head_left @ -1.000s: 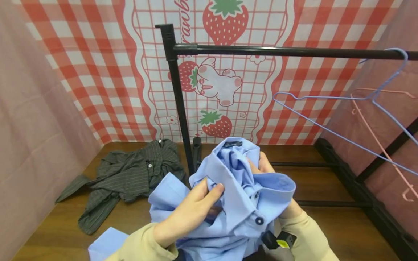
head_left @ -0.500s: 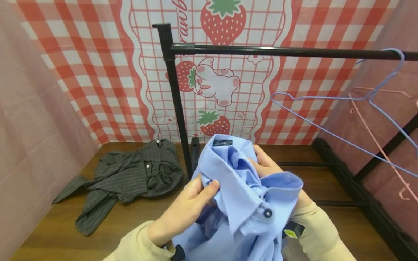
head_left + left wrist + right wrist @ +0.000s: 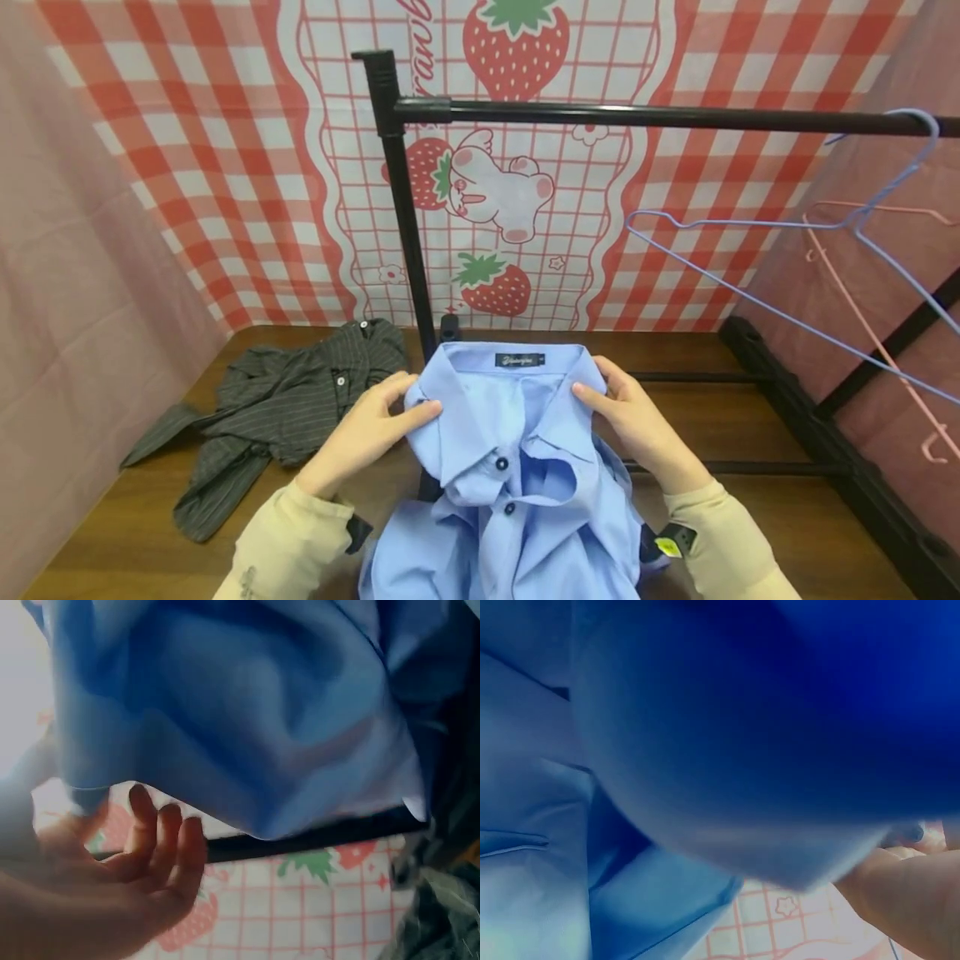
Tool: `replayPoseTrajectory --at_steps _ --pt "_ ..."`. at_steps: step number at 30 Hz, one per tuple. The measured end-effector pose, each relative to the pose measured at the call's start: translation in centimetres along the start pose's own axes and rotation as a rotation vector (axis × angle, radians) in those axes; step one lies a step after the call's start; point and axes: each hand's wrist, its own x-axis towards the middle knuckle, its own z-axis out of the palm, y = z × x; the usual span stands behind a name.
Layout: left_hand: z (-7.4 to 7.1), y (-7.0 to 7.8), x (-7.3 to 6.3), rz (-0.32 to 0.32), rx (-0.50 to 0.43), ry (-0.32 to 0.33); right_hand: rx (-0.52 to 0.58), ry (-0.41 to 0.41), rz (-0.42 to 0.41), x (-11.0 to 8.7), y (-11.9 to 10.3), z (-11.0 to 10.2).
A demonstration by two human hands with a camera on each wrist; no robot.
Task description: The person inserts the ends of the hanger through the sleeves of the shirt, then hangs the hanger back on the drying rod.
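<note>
A light blue button-up shirt (image 3: 540, 550) hangs between my two hands, its collar facing me and a dark label (image 3: 520, 360) showing inside the neck. My left hand (image 3: 367, 429) pinches the left side of the collar, thumb in front. On the opposite side my right hand (image 3: 645, 421) pinches the collar the same way. Dark buttons run down the front, and the fabric below is bunched. In the left wrist view, the shirt cloth (image 3: 247, 712) drapes over the left fingers (image 3: 178, 847). Cloth fills most of the right wrist view and hides much of the right hand (image 3: 911, 889).
A dark striped shirt (image 3: 300, 392) lies crumpled on the wooden table (image 3: 142, 533) at left. Behind the blue shirt stands a black rack (image 3: 637, 115). A blue hanger (image 3: 750, 223) and a pink hanger (image 3: 862, 321) hang toward its right.
The bunched blue shirt has been turned and spread, so its collar now faces me with the label upright. Both hands moved apart, the left one to the collar's left side.
</note>
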Motion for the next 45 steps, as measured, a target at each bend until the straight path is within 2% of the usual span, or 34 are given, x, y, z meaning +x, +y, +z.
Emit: replayPoseTrajectory --at_steps 3,7,9,11,15,19,22,25,28,30,33,36,41,45 --pt "-0.5 -0.6 0.3 0.061 -0.001 -0.012 -0.03 0.05 -0.028 0.1 0.0 -0.2" --pt "-0.6 -0.8 0.6 0.115 -0.112 -0.066 -0.044 0.09 -0.089 0.2 -0.3 -0.3" --pt "-0.7 -0.6 0.6 0.133 -0.128 -0.057 -0.038 0.104 -0.122 0.1 -0.7 -0.4" --pt "-0.8 -0.2 0.5 0.165 -0.097 -0.011 -0.019 0.119 -0.151 0.0 -1.0 -0.3" --pt "-1.4 0.8 0.3 0.243 0.026 0.132 0.033 0.135 -0.218 -0.1 -1.8 -0.2" --pt "-2.1 2.4 -0.2 0.327 0.112 0.248 0.096 0.138 -0.306 0.0 -2.5 0.4" --pt "-2.6 4.1 -0.9 0.394 0.115 0.279 0.115 0.136 -0.35 0.2 -3.0 1.1" --pt "-3.1 5.8 -1.5 0.478 0.126 0.262 0.103 0.133 -0.37 0.6 -3.4 1.7" --pt "-3.8 7.2 -1.9 0.561 0.22 0.263 0.087 0.135 -0.404 0.9 -3.8 2.1" --pt "-4.4 7.9 -2.1 0.6 0.314 0.286 0.089 0.133 -0.432 1.1 -4.0 2.2" --pt "-5.1 8.5 -2.2 0.656 0.457 0.353 0.081 0.138 -0.467 1.1 -4.4 2.1" --pt "-5.7 8.6 -2.1 0.703 0.565 0.453 0.052 0.155 -0.48 0.9 -5.0 2.1" --pt "-6.6 8.4 -1.6 0.71 0.797 0.618 -0.007 0.216 -0.517 0.6 -6.0 1.9" --pt "-6.5 7.0 -0.8 0.71 0.937 0.701 -0.035 0.283 -0.559 0.4 -6.2 1.7"
